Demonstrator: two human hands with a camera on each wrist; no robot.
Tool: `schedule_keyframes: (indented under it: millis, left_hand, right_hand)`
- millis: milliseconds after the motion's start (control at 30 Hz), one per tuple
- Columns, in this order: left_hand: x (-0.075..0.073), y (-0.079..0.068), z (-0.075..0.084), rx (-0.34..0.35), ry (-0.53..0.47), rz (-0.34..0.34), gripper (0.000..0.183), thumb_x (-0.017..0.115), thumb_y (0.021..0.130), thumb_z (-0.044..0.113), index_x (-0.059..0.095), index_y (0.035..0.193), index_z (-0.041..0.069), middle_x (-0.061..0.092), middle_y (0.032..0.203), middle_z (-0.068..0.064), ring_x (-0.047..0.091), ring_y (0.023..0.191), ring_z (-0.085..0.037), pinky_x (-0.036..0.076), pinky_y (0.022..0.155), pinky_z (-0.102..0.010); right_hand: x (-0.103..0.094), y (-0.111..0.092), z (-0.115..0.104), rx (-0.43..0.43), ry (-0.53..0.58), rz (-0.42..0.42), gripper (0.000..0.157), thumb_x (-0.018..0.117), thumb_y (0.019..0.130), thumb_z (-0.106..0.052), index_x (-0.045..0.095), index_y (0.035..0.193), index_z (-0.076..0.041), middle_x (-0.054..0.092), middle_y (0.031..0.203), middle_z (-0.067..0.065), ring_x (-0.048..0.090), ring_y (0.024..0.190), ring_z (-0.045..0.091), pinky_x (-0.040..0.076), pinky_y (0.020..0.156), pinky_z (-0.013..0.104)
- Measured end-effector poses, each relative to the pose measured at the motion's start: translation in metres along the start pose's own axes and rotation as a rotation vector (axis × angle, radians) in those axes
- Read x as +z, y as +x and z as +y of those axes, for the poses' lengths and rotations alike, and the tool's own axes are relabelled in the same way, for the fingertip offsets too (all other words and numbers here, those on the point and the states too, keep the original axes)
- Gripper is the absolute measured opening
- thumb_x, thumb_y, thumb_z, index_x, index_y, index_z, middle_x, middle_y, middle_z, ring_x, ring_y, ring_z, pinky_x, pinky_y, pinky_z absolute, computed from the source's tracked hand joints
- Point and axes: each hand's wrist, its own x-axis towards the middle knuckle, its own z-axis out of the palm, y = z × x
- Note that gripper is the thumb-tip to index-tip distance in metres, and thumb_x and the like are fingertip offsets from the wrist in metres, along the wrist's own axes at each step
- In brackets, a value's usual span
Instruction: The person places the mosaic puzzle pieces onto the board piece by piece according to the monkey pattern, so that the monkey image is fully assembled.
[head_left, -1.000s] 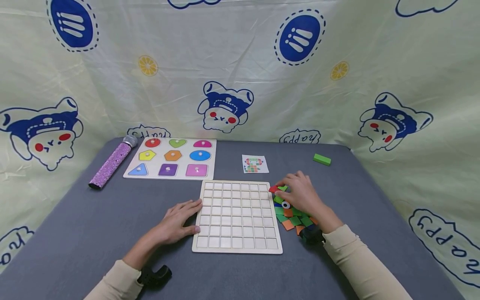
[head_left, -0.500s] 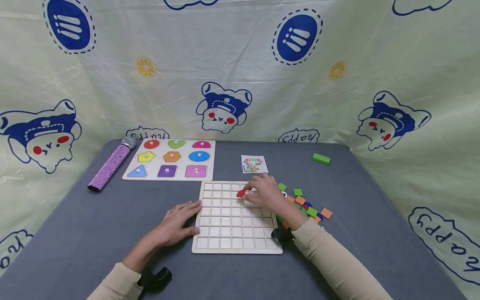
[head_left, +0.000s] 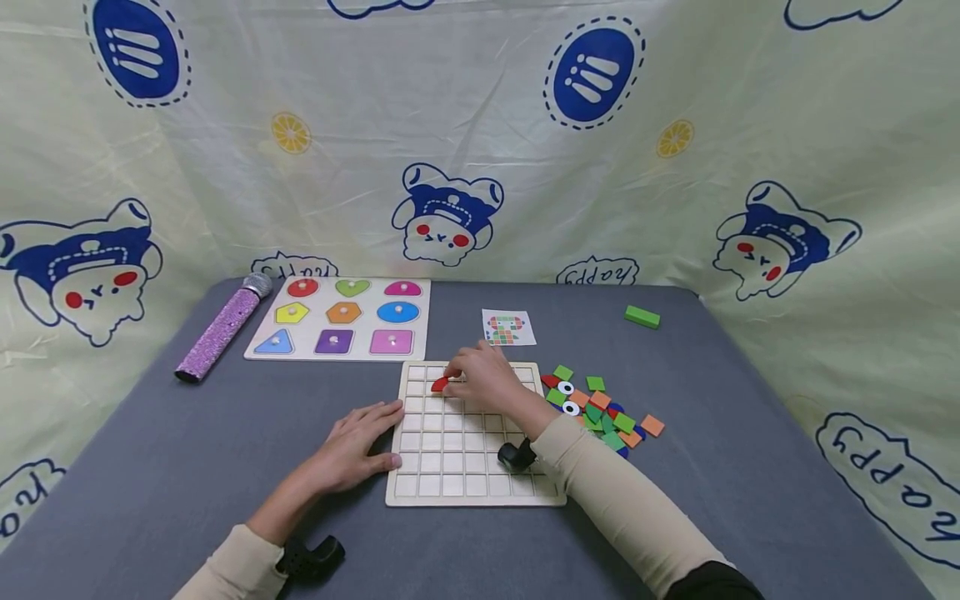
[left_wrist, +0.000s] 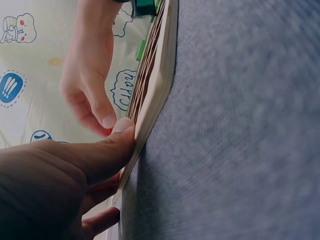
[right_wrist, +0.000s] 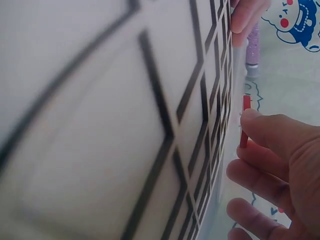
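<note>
A white grid board with pale raised dividers lies in the middle of the table. My right hand is over its upper rows and pinches a small red tile with a curved edge. In the right wrist view, thumb and forefinger have the red tile between them, close above the grid. My left hand rests at the board's left edge, fingers extended. The left wrist view shows its thumb pressed against the wooden edge.
Right of the board, several loose coloured tiles lie in a heap, two bearing eyes. A pattern card and a green block lie farther back. At back left are a shape puzzle board and a glittery purple microphone.
My right hand has taken the red tile from the heap and carried it left across the board to its upper left part. The left hand has stayed at the board's edge.
</note>
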Motion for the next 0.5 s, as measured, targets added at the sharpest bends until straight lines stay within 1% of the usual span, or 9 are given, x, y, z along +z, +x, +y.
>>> schedule_keyframes:
  millis: [133, 233, 500]
  left_hand:
    - [0.0016, 0.0007, 0.0014, -0.015, 0.006, 0.002, 0.066, 0.067, 0.087, 0.029, 0.041, 0.142, 0.005, 0.036, 0.152, -0.009, 0.029, 0.14, -0.036, 0.023, 0.105, -0.062]
    - [0.0026, 0.0009, 0.0023, -0.024, 0.008, 0.003, 0.066, 0.067, 0.086, 0.029, 0.042, 0.142, 0.006, 0.036, 0.152, -0.009, 0.029, 0.14, -0.035, 0.023, 0.106, -0.062]
    - [0.0025, 0.0005, 0.0029, -0.033, 0.001, 0.002, 0.066, 0.068, 0.086, 0.028, 0.041, 0.142, 0.006, 0.035, 0.152, -0.009, 0.028, 0.141, -0.036, 0.021, 0.107, -0.063]
  right_hand:
    - [0.0031, 0.0056, -0.003, 0.008, -0.001, -0.028, 0.021, 0.073, 0.082, -0.034, 0.074, 0.097, -0.019, 0.068, 0.095, -0.004, 0.046, 0.084, 0.016, 0.035, 0.075, 0.031]
    - [0.0047, 0.0079, -0.0034, -0.002, 0.011, -0.038, 0.022, 0.072, 0.083, -0.033, 0.074, 0.098, -0.017, 0.068, 0.097, -0.003, 0.046, 0.084, 0.016, 0.035, 0.075, 0.03]
    - [0.0075, 0.0096, -0.0007, -0.043, 0.0, -0.036, 0.021, 0.072, 0.083, -0.032, 0.074, 0.098, -0.018, 0.069, 0.098, -0.003, 0.047, 0.081, 0.016, 0.036, 0.072, 0.029]
